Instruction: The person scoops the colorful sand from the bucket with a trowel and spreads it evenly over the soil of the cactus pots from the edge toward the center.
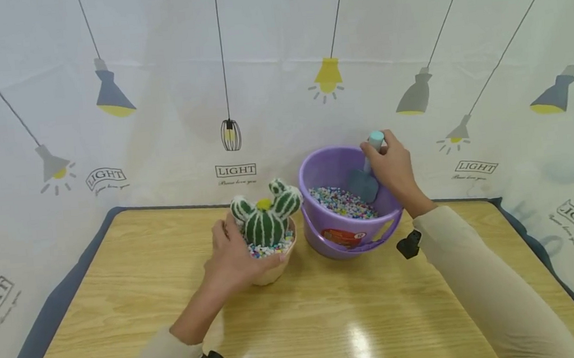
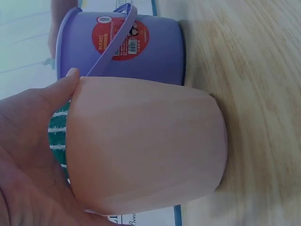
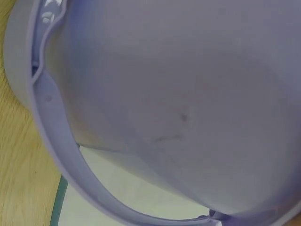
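A green knitted cactus [image 1: 267, 228] with white stripes and a yellow top stands upright in a peach-coloured flowerpot [image 1: 274, 272], ringed by small multicoloured beads. My left hand [image 1: 230, 262] grips this pot at its rim, thumb on the near side and fingers around the far left. To the right stands a purple bucket [image 1: 315, 221] partly filled with similar beads [image 1: 337, 203]. Inside it, my right hand [image 1: 393, 165] holds a small blue-grey shovel [image 1: 363, 185] by its light handle, blade down at the beads. The right wrist view shows only the bucket wall [image 3: 188, 94] and handle.
Both containers stand on a wood-grain table [image 1: 298, 324] near its back edge. Behind rises a white cloth [image 1: 171, 126] printed with hanging lamps. The bucket's handle [image 1: 358, 247] hangs down at the front.
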A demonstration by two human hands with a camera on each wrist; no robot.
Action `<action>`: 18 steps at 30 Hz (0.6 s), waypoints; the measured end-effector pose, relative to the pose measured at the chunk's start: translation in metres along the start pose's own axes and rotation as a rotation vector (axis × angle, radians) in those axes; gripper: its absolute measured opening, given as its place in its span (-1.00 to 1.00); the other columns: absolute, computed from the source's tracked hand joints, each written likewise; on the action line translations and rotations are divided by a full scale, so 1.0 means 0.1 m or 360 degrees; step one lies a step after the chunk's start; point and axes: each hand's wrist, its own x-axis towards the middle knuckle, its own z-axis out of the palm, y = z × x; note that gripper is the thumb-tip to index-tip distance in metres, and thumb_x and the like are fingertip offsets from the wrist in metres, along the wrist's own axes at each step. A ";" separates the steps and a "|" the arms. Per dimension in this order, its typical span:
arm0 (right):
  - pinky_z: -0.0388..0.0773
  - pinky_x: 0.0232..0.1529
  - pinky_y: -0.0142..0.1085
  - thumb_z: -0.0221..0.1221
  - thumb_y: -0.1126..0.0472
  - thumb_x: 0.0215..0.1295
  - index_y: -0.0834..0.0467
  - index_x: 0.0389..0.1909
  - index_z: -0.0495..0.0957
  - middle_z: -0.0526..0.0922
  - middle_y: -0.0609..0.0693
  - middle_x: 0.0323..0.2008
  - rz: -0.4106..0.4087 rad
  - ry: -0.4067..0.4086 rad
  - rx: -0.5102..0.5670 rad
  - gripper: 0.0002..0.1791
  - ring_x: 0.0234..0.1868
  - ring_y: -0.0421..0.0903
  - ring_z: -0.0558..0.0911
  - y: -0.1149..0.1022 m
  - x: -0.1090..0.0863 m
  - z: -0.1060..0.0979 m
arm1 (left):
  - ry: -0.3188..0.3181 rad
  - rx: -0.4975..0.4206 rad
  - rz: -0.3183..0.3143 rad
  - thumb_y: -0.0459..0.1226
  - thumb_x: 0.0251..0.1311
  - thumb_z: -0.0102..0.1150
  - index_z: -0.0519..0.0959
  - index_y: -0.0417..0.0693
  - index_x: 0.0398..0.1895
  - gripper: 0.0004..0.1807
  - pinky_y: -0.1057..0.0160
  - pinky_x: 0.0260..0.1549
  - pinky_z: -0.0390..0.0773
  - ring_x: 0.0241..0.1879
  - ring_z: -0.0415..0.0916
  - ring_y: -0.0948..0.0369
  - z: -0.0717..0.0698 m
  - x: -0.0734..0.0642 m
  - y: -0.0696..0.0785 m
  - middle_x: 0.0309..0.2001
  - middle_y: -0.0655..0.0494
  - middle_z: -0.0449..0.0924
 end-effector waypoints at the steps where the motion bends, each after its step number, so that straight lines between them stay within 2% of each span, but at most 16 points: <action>1: 0.56 -0.10 0.04 -0.01 -0.17 0.41 0.17 0.08 0.38 0.67 0.24 -0.05 -0.0009 -0.0017 -0.0036 -0.50 0.01 0.19 0.63 0.00 -0.01 0.00 | 0.0013 0.0014 -0.0006 0.34 -0.27 0.41 -0.30 -0.16 0.53 0.49 -0.37 -0.03 0.44 0.28 0.21 -0.25 0.00 -0.01 0.00 0.40 -0.29 -0.15; 5: 0.50 -0.31 -0.09 -0.08 -0.09 0.47 0.23 0.05 0.33 0.66 0.24 -0.19 -0.0112 -0.0055 -0.0159 -0.55 -0.25 0.16 0.62 -0.03 -0.04 0.02 | -0.0016 -0.0025 0.0004 0.33 -0.27 0.43 -0.29 -0.19 0.53 0.50 -0.33 0.01 0.47 0.27 0.21 -0.30 -0.01 -0.01 -0.02 0.40 -0.30 -0.16; 8: 0.46 -0.40 -0.13 -0.10 -0.02 0.50 0.27 0.04 0.31 0.65 0.22 -0.24 -0.0180 -0.0090 -0.0223 -0.59 -0.37 0.14 0.59 -0.04 -0.06 0.04 | -0.0058 -0.0046 0.0008 0.33 -0.28 0.44 -0.30 -0.18 0.53 0.51 -0.31 0.07 0.44 0.29 0.18 -0.34 -0.02 0.01 -0.04 0.43 -0.30 -0.20; 14: 0.43 -0.45 -0.18 -0.14 0.03 0.52 0.28 0.01 0.29 0.66 0.19 -0.22 -0.0200 -0.0161 -0.0261 -0.63 -0.40 0.12 0.59 -0.03 -0.05 0.06 | -0.0135 -0.0051 0.0044 0.28 -0.27 0.46 -0.35 -0.17 0.54 0.52 -0.25 0.16 0.39 0.31 0.16 -0.33 -0.06 0.04 -0.07 0.44 -0.31 -0.25; 18: 0.43 -0.42 -0.19 -0.16 0.04 0.53 0.29 0.02 0.29 0.67 0.19 -0.20 -0.0184 -0.0214 -0.0237 -0.63 -0.39 0.10 0.59 -0.03 -0.03 0.05 | -0.0190 -0.0050 0.0091 0.27 -0.24 0.45 -0.37 -0.20 0.53 0.52 -0.23 0.19 0.37 0.31 0.17 -0.33 -0.11 0.06 -0.07 0.44 -0.34 -0.28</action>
